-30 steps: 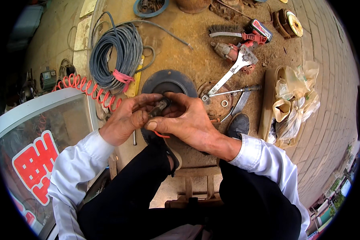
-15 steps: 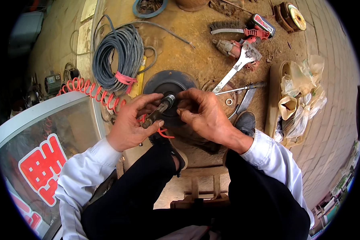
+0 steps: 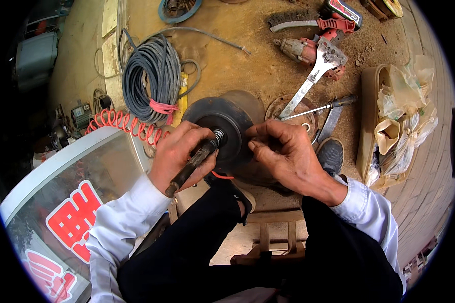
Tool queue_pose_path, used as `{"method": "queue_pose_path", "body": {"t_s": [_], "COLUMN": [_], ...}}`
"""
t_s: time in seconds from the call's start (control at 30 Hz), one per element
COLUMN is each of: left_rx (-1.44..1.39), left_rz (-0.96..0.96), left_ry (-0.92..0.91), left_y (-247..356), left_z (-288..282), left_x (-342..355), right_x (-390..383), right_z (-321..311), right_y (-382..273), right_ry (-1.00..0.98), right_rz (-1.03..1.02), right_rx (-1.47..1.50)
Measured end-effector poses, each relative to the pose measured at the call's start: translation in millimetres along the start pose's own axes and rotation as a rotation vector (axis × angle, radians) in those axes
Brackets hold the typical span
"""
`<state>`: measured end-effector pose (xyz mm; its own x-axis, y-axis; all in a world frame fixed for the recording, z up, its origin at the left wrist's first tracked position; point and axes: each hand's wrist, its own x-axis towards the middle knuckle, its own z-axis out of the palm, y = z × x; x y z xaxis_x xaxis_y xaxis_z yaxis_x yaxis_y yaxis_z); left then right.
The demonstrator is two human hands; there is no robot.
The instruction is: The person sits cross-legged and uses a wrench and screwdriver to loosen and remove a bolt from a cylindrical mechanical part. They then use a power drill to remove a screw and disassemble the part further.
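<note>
Working in front of a black disc (image 3: pixel 233 140). Reaching with the right hand (image 3: pixel 298 161) just beside its rim in view, with thumb and forefinger slightly apart. Gripping a dark shaft (image 3: pixel 188 171) across the disc's lower left, with the left hand's (image 3: pixel 173 155) fingers clamped round it. Apparently handling its ringed end (image 3: pixel 219 137); probably calling next for a steady left grip and careful right-hand pinch

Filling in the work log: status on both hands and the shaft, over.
Left hand gripping dark shaft, coil spring at far end. Right hand beside black disc, grip unclear. Red cord nearby, not visibly across shaft.
</note>
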<state>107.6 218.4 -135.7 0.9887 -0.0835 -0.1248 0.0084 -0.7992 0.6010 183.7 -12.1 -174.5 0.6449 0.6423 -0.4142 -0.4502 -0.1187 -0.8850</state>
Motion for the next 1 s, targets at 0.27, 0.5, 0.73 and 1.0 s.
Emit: {"method": "queue_pose_path", "body": {"t_s": [0.27, 0.5, 0.73, 1.0], "left_rx": [0.109, 0.035, 0.006, 0.066], "left_rz": [0.065, -0.095, 0.053, -0.063], "left_ry": [-0.044, -0.114, -0.309, -0.404], "left_y": [4.3, 7.1, -0.2, 5.4], "left_z": [-1.8, -1.5, -17.4, -28.5], "left_x": [5.7, 9.9, 29.9, 30.9], "right_x": [-10.1, -21.1, -27.0, -26.3], "right_z": [-29.5, -52.5, -61.5, -68.2], "right_y": [20.4, 35.8, 43.1, 43.3], "right_ry": [0.065, 0.135, 0.125, 0.052], "right_rz": [-0.015, 0.032, 0.057, 0.078], "right_rx": [-0.055, -0.092, -0.123, -0.167]}}
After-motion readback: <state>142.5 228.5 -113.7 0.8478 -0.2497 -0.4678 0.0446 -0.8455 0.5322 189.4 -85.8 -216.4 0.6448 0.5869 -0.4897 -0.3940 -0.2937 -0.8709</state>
